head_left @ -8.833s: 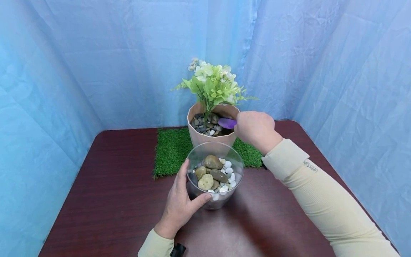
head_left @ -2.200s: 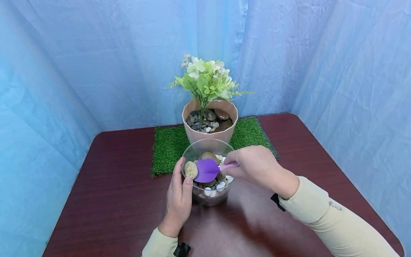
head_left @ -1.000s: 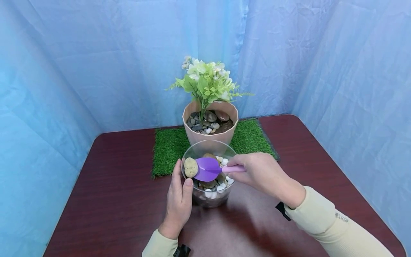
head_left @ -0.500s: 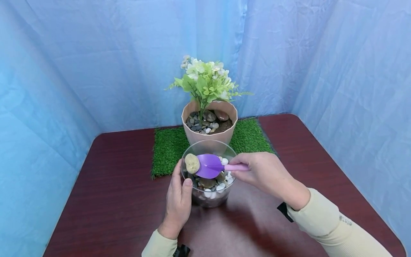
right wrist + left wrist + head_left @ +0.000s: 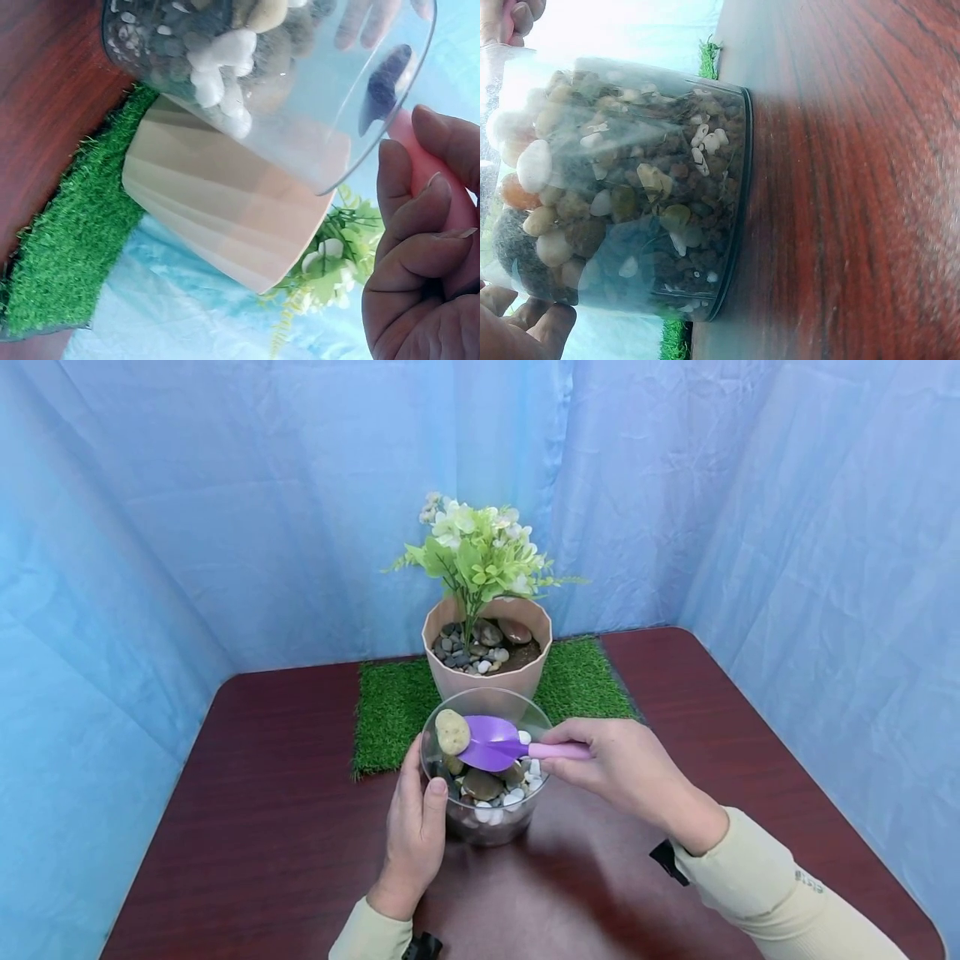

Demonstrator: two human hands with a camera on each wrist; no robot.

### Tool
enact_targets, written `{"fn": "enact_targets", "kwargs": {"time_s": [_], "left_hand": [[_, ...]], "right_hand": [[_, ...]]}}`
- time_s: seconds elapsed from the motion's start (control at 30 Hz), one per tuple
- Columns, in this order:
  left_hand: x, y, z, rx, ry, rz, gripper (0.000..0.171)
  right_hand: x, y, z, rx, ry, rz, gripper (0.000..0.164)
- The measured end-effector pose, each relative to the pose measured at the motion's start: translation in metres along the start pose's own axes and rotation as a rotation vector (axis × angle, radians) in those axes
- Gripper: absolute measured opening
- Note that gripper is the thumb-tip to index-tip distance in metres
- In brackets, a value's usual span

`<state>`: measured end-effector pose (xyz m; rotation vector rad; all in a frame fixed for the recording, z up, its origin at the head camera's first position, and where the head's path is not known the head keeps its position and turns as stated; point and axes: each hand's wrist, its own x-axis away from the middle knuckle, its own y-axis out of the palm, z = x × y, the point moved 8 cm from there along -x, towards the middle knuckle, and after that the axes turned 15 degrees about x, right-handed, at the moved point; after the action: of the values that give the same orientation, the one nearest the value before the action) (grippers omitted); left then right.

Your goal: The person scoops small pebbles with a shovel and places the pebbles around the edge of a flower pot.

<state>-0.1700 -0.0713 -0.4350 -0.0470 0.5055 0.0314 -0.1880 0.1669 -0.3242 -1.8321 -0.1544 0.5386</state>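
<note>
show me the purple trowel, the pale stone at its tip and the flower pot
purple trowel (image 5: pixel 489 744): head view, middle of the blade
pale stone (image 5: pixel 452 732): head view, middle of its visible face
flower pot (image 5: pixel 225 196): right wrist view, outer side wall

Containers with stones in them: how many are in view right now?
2. The clear container stands on the table at the front; the peach flowerpot stands behind it on the grass mat. I see no sign of another hidden in these views.
</note>
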Motion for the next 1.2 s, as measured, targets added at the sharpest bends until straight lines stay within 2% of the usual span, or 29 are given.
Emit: {"fn": "enact_targets", "kwargs": {"time_s": [0.2, 0.53, 1.2], "left_hand": [[0.0, -0.001, 0.001, -0.003, 0.019, 0.001, 0.067], [0.0, -0.001, 0.0, -0.005, 0.011, 0.001, 0.069], [0.0, 0.0, -0.002, 0.033, 0.005, -0.007, 0.064]], "right_hand": [[0.002, 0.004, 0.006, -0.085, 0.04, 0.013, 0.017], [0.001, 0.007, 0.005, -0.179, 0.036, 0.007, 0.017], [-0.006, -0.007, 0.0, 0.015, 0.001, 0.058, 0.015]]}}
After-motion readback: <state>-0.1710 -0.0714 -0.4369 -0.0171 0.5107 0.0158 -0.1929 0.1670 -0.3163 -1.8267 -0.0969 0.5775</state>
